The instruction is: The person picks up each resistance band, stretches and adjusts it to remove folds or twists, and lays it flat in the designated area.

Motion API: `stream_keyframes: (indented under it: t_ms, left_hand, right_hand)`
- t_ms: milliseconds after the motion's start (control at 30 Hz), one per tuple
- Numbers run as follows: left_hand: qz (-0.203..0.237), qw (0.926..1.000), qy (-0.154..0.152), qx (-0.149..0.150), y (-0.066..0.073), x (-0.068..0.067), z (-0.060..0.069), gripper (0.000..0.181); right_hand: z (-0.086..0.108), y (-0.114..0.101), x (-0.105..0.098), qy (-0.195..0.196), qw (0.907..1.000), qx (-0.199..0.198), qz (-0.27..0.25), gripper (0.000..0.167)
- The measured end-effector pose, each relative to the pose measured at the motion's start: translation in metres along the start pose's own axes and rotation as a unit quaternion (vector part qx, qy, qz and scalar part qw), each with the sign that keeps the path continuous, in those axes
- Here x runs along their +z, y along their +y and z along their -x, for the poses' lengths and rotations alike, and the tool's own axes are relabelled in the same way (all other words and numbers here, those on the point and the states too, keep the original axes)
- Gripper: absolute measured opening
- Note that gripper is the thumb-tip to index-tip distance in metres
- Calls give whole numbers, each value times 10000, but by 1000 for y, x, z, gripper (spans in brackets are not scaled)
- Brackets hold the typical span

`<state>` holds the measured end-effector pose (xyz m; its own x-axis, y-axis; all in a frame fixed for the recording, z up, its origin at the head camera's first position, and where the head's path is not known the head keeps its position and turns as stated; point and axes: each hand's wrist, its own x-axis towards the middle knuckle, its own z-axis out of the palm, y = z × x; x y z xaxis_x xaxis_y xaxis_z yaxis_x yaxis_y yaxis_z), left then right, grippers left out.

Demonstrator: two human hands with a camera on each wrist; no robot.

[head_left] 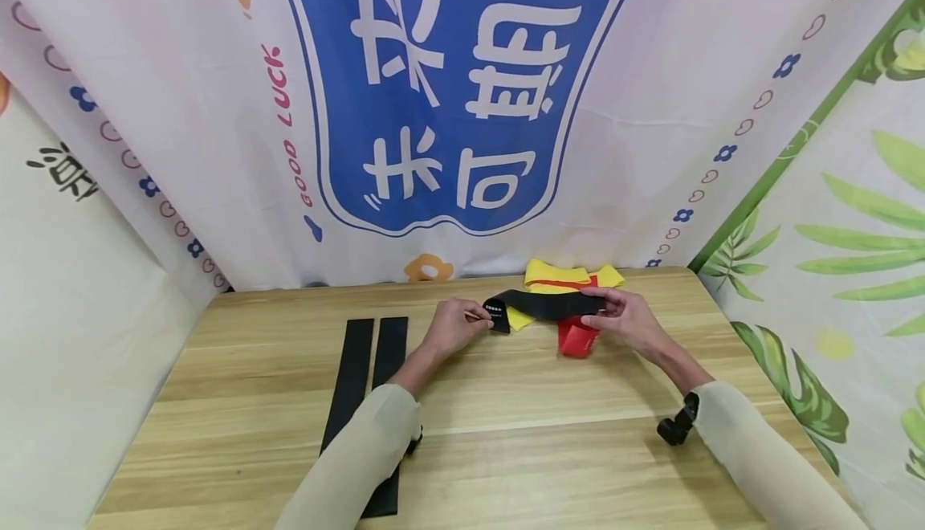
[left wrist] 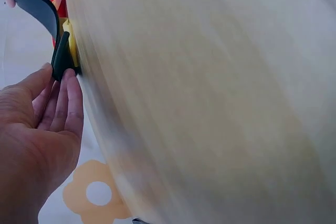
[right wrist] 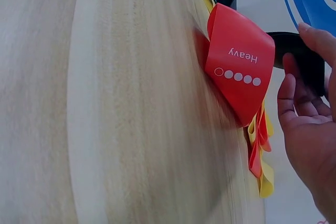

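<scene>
A black resistance band (head_left: 547,306) stretches between both hands at the far side of the table, white print showing on its folded left end. My left hand (head_left: 457,326) pinches that left end between thumb and fingers. The right end is pinched by my right hand (head_left: 627,321). Under and behind the black band lie yellow resistance bands (head_left: 556,272) and a red resistance band (head_left: 576,338). In the right wrist view the red band (right wrist: 239,64) reads "Heavy" above a row of dots.
Two long black strips (head_left: 350,377) lie side by side on the wooden table (head_left: 549,450), partly hidden by the left forearm. Behind the table's far edge hangs a printed curtain (head_left: 238,112). A patterned wall cloth (head_left: 867,273) stands on the right.
</scene>
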<state>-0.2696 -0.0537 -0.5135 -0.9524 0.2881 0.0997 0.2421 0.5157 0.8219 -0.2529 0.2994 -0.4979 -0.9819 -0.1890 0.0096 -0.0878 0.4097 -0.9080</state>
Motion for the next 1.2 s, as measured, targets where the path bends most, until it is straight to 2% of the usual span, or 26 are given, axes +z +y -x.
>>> stream_keyframes:
  t_ms: [267, 433, 633, 900, 1067, 1200]
  left_hand:
    - [436, 9988, 118, -182, 0, 1, 2, 10]
    - [515, 9981, 173, -289, 1, 0, 3, 14]
    - [532, 9978, 196, -332, 1, 0, 7, 17]
    - [394, 9981, 253, -398, 1, -2, 11, 23]
    - [341, 9983, 163, -448, -1, -3, 11, 28]
    - [347, 9987, 79, -365, 1, -5, 14, 28]
  right_hand:
    - [1, -5, -3, -184, 9998, -83, -80, 63]
    - [-1, -7, -6, -289, 9993, -117, -227, 61]
    - [-1, -10, -6, -215, 9993, -100, -292, 54]
    - [-1, -11, -6, 81, 9995, -321, 12, 48]
    - [-3, -14, -6, 149, 9980, -562, -232, 38]
    - [-5, -18, -5, 206, 9964, -702, -423, 32]
